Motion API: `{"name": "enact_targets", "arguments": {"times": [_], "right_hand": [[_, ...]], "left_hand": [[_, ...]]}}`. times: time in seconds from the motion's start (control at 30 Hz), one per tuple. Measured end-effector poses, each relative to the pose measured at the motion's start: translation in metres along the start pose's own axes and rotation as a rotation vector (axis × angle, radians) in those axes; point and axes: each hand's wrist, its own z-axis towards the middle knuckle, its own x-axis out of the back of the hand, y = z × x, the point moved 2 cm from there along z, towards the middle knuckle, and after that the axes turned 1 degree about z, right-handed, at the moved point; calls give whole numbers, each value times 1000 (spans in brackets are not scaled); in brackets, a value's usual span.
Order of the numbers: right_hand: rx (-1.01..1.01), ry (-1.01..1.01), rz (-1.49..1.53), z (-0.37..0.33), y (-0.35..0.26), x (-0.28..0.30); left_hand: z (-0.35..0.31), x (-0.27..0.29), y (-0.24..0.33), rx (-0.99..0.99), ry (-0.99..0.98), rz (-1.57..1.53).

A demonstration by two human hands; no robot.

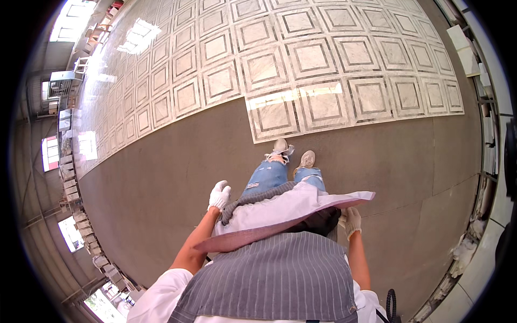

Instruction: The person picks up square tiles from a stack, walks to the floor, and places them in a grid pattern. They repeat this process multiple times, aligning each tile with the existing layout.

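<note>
My left hand (219, 197), in a white knit glove, hangs beside my left thigh. Its fingers are loosely bent and slightly apart, and nothing shows in them. On the other side, my right hand (353, 222) is gloved too and hangs by my hip, next to a dark item (322, 222) partly covered by cloth. The right fingers are mostly hidden. A pale lavender cloth flap (280, 209) juts out at my waist, below a grey striped apron (269, 274). In front of my shoes lies a field of polished marble-look tiles (269, 116) with dark square borders.
Brown-grey flooring (161, 167) surrounds me and meets the tiles along a stepped edge. Stacked blocks or boxes (81, 220) line the left wall. Pale slabs (464, 49) lean at the right, by a shelf-like row of items (489, 134). Windows reflect on the tiles.
</note>
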Motion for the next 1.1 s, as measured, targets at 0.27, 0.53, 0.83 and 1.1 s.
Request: {"name": "enact_targets", "arguments": {"times": [0.27,0.53,0.83,1.1], "right_hand": [[33,14,-33,18,-26,-2],[66,-95,-184,26,-33,-20],[16,-90,-119,25,-40,-11],[55,-73,-307,50,-30,8]], "left_hand": [[-44,10,29,145,58,-113],[-64,16,-33,43,153,130],[-45,0,-47,12,102,225],[-52,-8,-44,64,127,27]]}}
